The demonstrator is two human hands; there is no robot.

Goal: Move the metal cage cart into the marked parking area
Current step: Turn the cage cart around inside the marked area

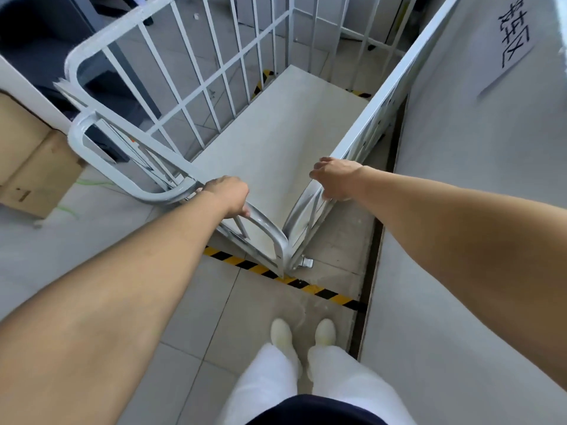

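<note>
The white metal cage cart (190, 72) stands in front of me, barred sides up, with a bare grey floor panel (276, 142) inside. My left hand (228, 196) grips the top rail of the near gate. My right hand (336, 177) grips the top rail of the right side panel. Yellow-and-black striped tape (306, 286) marks the floor just under the cart's near corner, and more tape (264, 81) shows beyond its far end. A caster (305, 262) sits beside the near tape line.
A grey wall (475, 194) runs close along the cart's right side, with a paper sign (512, 35) on it. A cardboard box (27, 157) sits on the floor at left. Dark furniture (40, 35) stands at the far left. My white shoes (302, 332) are behind the tape.
</note>
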